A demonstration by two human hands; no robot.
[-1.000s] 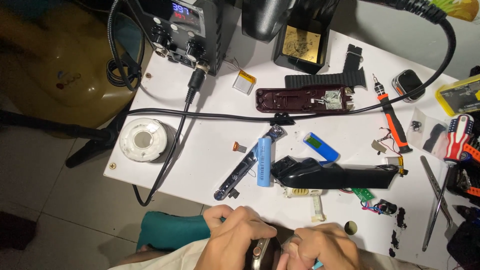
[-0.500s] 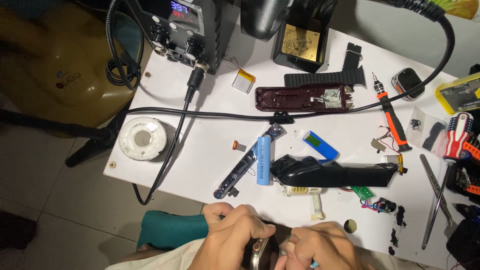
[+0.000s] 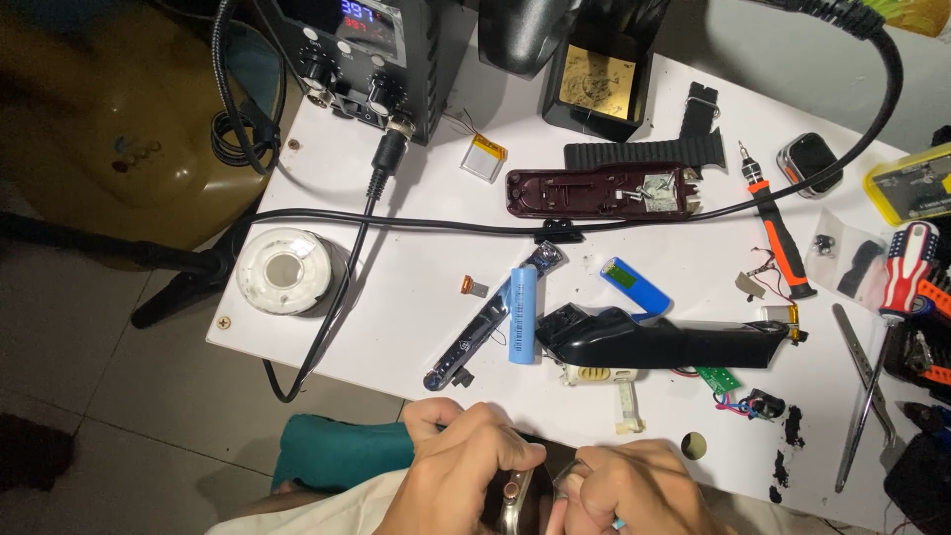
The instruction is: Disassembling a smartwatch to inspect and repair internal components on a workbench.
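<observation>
Both hands close together at the near table edge: left hand wrapped round a small dark device, right hand pinching at its end. Judged mid-repair: just beyond the hands, black trimmer shell opened, blue cell out, circuit board loose; reassembly all remaining. White table, cluttered; tiled floor to the left.

Blue battery, maroon shell, white table
</observation>
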